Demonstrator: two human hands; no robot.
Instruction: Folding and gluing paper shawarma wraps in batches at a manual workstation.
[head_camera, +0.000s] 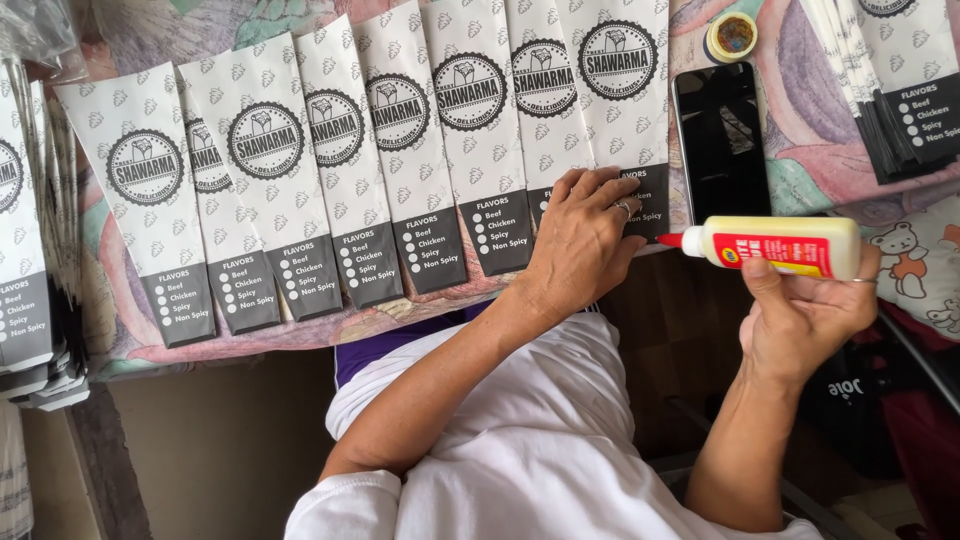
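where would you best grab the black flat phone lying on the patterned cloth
Grip the black flat phone by its two long edges, coming from above. It lies flat, screen up, with a printed paper sleeve hard against one edge, so fingers probably need to pinch at the free end.

The left hand (580, 240) lies palm down, fingers spread flat, forearm reaching in from near left. The right hand (805, 305) is raised at right, fingers curled closed in a grip.

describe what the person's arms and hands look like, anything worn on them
Both forearms are bare. The left hand wears a ring on one finger, and the right hand also shows a thin ring. A white short sleeve covers the upper left arm. No gloves, watch or bracelets are visible.
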